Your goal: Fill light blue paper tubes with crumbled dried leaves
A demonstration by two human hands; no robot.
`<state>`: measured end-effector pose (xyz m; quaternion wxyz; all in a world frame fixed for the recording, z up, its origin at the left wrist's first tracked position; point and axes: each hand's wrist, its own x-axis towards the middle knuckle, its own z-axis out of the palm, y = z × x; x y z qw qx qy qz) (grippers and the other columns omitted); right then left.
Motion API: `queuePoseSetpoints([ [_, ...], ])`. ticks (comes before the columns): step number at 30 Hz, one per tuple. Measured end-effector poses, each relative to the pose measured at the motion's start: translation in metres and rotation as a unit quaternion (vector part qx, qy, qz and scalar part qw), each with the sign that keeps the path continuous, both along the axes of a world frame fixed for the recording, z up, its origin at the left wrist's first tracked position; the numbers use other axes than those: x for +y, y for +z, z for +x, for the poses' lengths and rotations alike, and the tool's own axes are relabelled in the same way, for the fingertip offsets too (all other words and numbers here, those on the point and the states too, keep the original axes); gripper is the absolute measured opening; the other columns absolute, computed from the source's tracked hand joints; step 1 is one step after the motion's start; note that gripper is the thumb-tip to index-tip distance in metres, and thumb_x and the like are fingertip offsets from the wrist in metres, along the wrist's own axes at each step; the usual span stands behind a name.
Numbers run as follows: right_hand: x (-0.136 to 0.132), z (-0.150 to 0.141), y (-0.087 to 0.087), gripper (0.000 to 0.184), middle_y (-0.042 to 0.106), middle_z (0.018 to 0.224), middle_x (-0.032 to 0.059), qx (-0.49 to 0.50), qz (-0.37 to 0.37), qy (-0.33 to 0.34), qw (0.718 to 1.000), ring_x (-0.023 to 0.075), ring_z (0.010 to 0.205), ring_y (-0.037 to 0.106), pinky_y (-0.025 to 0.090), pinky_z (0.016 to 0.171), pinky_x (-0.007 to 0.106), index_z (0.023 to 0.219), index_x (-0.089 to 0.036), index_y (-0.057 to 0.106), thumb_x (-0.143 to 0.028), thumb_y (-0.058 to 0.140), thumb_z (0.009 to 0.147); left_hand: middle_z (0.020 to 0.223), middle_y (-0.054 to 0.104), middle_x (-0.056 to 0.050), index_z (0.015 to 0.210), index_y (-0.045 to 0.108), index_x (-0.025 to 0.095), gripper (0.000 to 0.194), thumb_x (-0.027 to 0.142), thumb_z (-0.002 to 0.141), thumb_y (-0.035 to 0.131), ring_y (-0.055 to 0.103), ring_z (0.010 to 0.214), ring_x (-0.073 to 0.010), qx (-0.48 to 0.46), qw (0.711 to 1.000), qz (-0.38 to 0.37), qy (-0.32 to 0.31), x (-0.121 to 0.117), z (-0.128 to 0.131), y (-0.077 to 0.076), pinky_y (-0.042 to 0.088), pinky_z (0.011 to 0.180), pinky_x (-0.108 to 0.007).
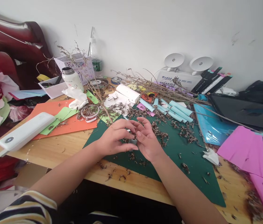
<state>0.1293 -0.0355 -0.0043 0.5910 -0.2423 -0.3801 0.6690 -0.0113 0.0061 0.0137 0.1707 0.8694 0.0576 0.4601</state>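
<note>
Between the curled left fingers [123, 135] and right fingers [143, 137], a small pale piece [133, 142] is enclosed, partly hidden, and which fingers are clamped on it cannot be told. It is judged light and easily dented, best taken gently by its sides, while the dry leaves [162, 136] strewn right of the fingers are likely brittle. Beneath the fingers, a green mat [168, 162] is spread on the tabletop [131, 184], with blue rolls [180, 108] laid beyond to the right.

- One green mat [173, 149] beneath the fingers [122, 134]
- One small pale-blue object [133, 142] between them
- At least six blue rolls [180, 108], beyond and right of the fingers
- Two round lamp heads [174, 60], farther beyond, right
- One flask [73, 80] and one plastic bottle [95, 59], beyond and left
- One power bank [28, 130], left of the fingers
</note>
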Motion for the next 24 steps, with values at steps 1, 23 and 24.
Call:
queuePoseSetpoints([
  [1,0.0,0.0,0.0,0.037,0.052,0.098,-0.0036,0.0,-0.004,0.003,1.0,0.0079,0.086,0.05,0.042,0.069,0.02,0.097,-0.032,0.045,-0.028,0.066,0.066,0.084,0.053,-0.007,0.076,0.048,0.017,0.021,0.031,0.07,0.062,0.052,0.085,-0.0176,0.002,1.0,-0.005,-0.002,0.0,0.0,-0.001,0.045,0.077,-0.036],
  [23,-0.004,-0.007,0.001,0.021,0.059,0.073,-0.0078,-0.106,0.072,0.053,0.99,0.0076,0.053,0.053,0.04,0.056,0.025,0.087,-0.026,0.035,-0.012,0.039,0.072,0.084,0.051,-0.007,0.076,0.057,0.017,0.015,0.03,0.077,0.049,0.05,0.084,-0.018,-0.045,0.967,-0.25,0.035,0.004,-0.005,-0.005,0.042,0.077,-0.034],
  [24,-0.005,-0.008,0.001,0.019,0.058,0.069,-0.0082,-0.11,0.08,0.045,0.99,0.0073,0.051,0.051,0.039,0.054,0.024,0.084,-0.025,0.034,-0.012,0.038,0.072,0.087,0.051,-0.007,0.078,0.057,0.017,0.016,0.031,0.077,0.049,0.051,0.084,-0.018,-0.022,0.963,-0.269,0.022,0.004,-0.005,-0.004,0.043,0.077,-0.034],
])
